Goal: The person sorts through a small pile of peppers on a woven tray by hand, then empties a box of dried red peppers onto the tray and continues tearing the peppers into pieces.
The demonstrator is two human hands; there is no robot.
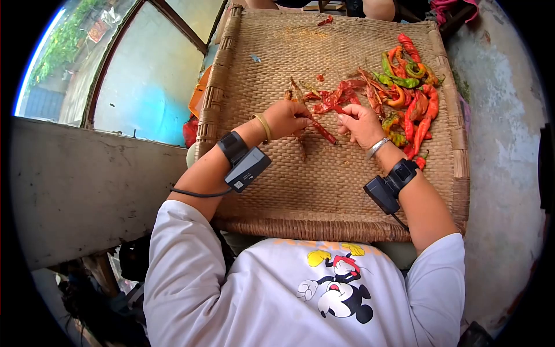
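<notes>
My left hand [284,120] is closed in a pinch on a dark red dried chili pepper [325,132], whose body slants down to the right from my fingertips. A short way to the right, my right hand [363,125] pinches a red chili pepper at its fingertips, largely covered by the fingers. Just beyond both hands lie wrinkled dried red chilies [330,99]. Right of my right hand is a heap of fresher red, orange and green peppers [425,113]. All of them rest on a woven tray [277,191] in front of me.
A raised wrapped rim [324,230] edges the tray. To the left stand a window [133,75] and a pale wall [87,185]. Another person's knee [378,8] shows at the far edge. Small black devices with cables are strapped to both my wrists.
</notes>
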